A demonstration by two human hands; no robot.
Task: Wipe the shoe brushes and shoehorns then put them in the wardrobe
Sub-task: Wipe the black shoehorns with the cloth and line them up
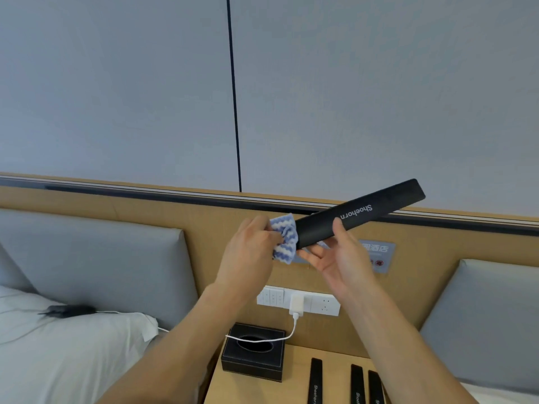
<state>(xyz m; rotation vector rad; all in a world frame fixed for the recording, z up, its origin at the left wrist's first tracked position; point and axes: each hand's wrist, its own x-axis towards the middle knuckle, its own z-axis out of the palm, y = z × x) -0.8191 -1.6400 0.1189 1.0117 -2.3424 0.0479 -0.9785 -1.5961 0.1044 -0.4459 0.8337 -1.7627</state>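
**Wiping the raised shoehorn**

Holding the stiff, light, likely slick shoehorn (360,213) above the nightstand (294,365), our right hand (335,255) cradles its lower end, thumb on top; grip there. Our left hand (250,243) pinches the soft cloth (284,239) against its tip.

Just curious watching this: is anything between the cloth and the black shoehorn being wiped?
Nothing visible. The left hand presses the blue striped cloth straight against the end of the shoehorn, which the right hand holds.

Matt black shoehorn (360,213), smooth; fluffy blue-and-white striped cloth (284,238); smooth wood-grain nightstand (294,371); black leather-look tissue box (253,361) at seven o'clock.
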